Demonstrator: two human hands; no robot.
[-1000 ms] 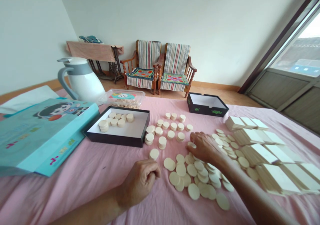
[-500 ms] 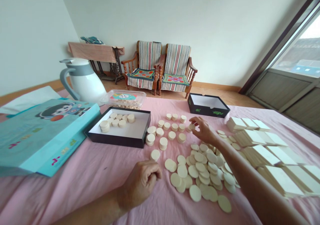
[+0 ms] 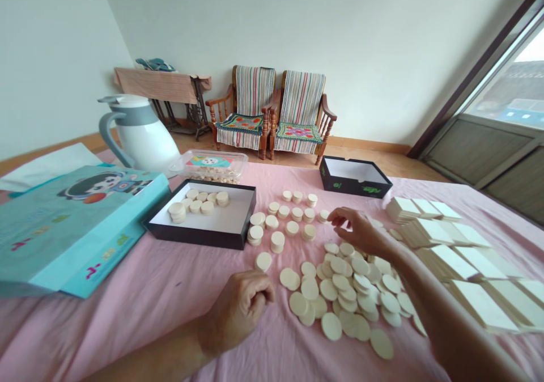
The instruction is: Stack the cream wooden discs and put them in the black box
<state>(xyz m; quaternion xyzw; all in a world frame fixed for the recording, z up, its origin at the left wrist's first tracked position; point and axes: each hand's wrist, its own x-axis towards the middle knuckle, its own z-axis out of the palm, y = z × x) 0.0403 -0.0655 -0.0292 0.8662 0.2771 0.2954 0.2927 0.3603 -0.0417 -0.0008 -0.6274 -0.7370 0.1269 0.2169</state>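
My left hand (image 3: 244,305) rests as a loose fist on the pink cloth, with no thing showing in it. Just beyond it stands a short stack of wooden discs (image 3: 263,261). My right hand (image 3: 359,230) hovers palm down, thumb and fingers bent and apart. Its fingertips are beside a small disc stack (image 3: 323,216) at the right end of several such stacks (image 3: 296,215). Under and in front of the right forearm spreads a loose heap of pale round wooden discs (image 3: 344,294); the forearm hides part of it.
A black tray (image 3: 195,236) with white lining holds more discs; another black tray (image 3: 356,177) stands at the back. Rectangular wooden pieces (image 3: 480,263) are piled at right. At left are a turquoise box (image 3: 85,223), a white jug (image 3: 144,135) and a clear plastic box (image 3: 212,166).
My right hand has drawn back slightly to the right from the end stack, which now shows more fully. The left fist stays in place.
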